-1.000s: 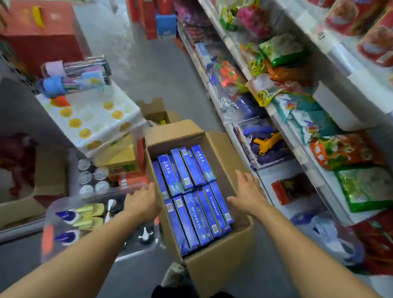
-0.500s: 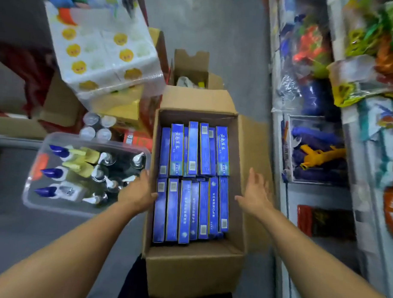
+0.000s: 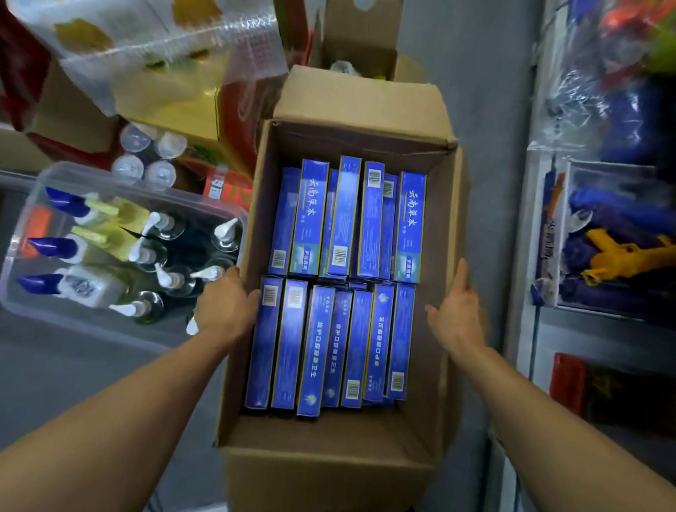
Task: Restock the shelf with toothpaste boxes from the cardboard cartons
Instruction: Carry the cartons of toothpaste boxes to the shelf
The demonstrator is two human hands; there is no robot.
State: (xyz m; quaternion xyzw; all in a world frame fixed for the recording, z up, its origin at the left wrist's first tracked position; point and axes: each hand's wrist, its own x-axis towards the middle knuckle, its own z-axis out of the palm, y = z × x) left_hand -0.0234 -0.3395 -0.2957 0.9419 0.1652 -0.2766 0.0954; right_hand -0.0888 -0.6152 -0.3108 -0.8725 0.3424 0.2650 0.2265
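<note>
We've got the carton [image 3: 334, 439] dead ahead between our hands, left hand [image 3: 227, 309] curled over its left wall, right hand [image 3: 457, 317] flat and open along the right one, toothpaste boxes [image 3: 325, 347] running lengthwise away from us, shelf [image 3: 533, 339] off right.

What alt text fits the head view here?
An open cardboard carton holds two rows of blue toothpaste boxes; the left hand grips its left wall, the right hand lies open along its right wall. A clear bin of bottles sits left.
</note>
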